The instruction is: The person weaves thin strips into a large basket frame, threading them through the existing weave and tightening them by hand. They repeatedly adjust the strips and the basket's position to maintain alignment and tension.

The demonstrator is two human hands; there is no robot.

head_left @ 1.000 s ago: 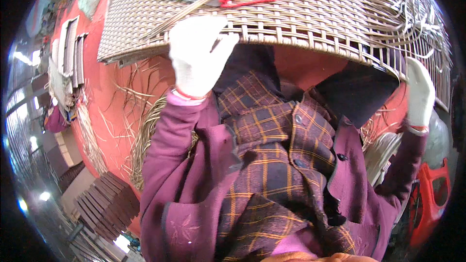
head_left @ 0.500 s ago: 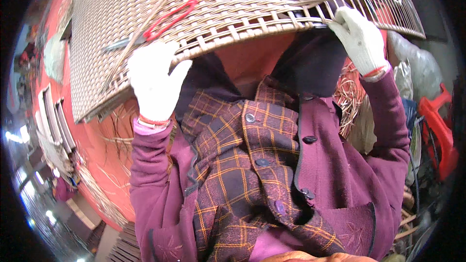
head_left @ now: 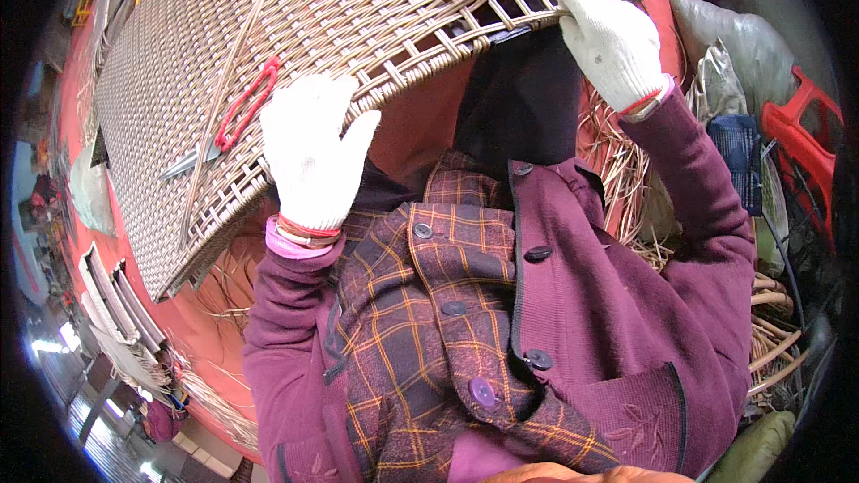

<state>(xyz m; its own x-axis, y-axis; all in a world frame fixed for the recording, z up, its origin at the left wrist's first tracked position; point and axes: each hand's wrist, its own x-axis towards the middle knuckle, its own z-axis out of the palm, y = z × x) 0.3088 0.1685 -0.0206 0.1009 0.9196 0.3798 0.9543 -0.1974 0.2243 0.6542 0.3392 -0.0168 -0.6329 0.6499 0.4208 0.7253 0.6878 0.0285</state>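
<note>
A large brownish-beige wicker panel lies across my lap, tightly woven on the left and with bare, open struts toward the right. My left hand, in a white knit glove, rests on its near edge with the fingers laid over the weave and the thumb spread away. At the right, my gloved right hand has its fingers bent on the panel's rim; their tips are partly hidden. Red-handled scissors lie on the weave left of my left hand. A long loose strand crosses the panel beside them.
Loose wicker strands lie in a heap under my right arm. A red plastic chair-like object and a grey plastic bag are at the right. Narrow woven pieces lie on the red floor covering at the left.
The panel has turned counterclockwise in view, its left end coming lower and its right end rising. Both hands stay on its edge, and the scissors shift left with it.
</note>
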